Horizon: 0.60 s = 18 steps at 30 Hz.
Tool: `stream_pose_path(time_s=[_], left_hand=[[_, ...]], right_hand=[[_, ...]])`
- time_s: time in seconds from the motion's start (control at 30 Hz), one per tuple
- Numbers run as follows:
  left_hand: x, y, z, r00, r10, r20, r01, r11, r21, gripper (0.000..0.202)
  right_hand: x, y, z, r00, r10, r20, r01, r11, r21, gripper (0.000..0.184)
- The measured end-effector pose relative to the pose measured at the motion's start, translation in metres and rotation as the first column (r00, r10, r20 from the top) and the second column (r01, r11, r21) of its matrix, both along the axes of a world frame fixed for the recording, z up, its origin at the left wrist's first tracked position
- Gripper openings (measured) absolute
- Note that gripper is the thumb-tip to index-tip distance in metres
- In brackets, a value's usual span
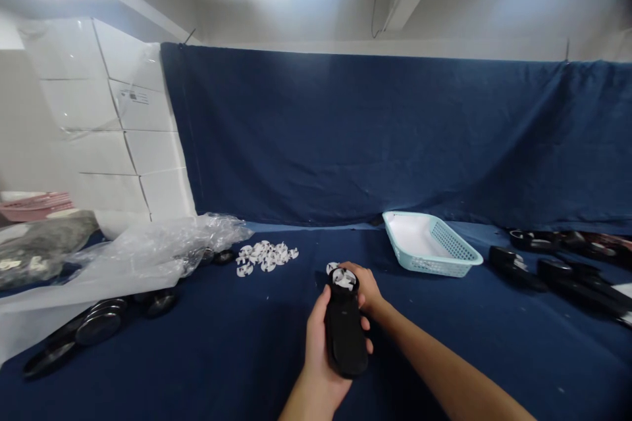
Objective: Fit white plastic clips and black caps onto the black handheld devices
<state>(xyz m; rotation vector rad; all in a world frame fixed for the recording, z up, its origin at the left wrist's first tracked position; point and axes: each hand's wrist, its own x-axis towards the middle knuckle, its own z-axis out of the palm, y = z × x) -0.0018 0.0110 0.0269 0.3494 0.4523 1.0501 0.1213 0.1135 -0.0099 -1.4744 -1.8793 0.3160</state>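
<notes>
Taking the black handset [346,339] as the centre of a clock laid on the blue cloth, twelve pointing away from the person, it sits in both hands at the middle of the near side, its round end toward twelve. The left hand [318,345] is closed round its body, thumb along the nine o'clock side and fingertips wrapping in from three. The right hand [368,289] is bent around the round end from one o'clock; whether its fingers pinch anything cannot be told, since the thumb is hidden.

A white insert [344,279] shows in the round end. Another white piece [332,268] shows just before twelve, beside the right fingertips; whether held or lying loose is unclear. A pile of white pieces [266,255] lies toward ten, black discs [101,323] at nine, and a pale blue basket [434,266] between one and two.

Fitting the insert appears to be the step in hand. It would go best with the left grip firm but low, leaving the rim free, and the right fingers pressing evenly; a lopsided push might seat the insert crooked or bend its thin edges.
</notes>
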Motion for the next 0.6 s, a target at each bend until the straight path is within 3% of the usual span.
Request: stream_pose_path(time_s=[0.23, 0.37, 0.47, 0.6], left_hand=[[0.001, 0.0, -0.001, 0.997, -0.032, -0.074, 0.033, 0.999, 0.009, 0.045], [0.006, 0.0, -0.006, 0.984, -0.079, -0.16, 0.08, 0.997, -0.005, 0.045], [0.012, -0.004, -0.007, 0.957, -0.134, -0.257, 0.138, 0.99, -0.005, 0.049], [0.019, -0.015, -0.003, 0.87, -0.199, -0.451, 0.201, 0.979, -0.043, 0.058]], right_hand=[[0.054, -0.066, -0.003, 0.949, 0.008, -0.315, -0.009, 1.0, -0.001, 0.041], [0.076, -0.1, -0.004, 0.779, -0.018, -0.627, -0.051, 0.994, -0.093, 0.048], [0.084, -0.114, -0.001, 0.716, -0.045, -0.697, -0.044, 0.993, -0.11, 0.05], [0.083, -0.122, 0.004, 0.74, -0.037, -0.672, -0.021, 0.997, -0.079, 0.051]])
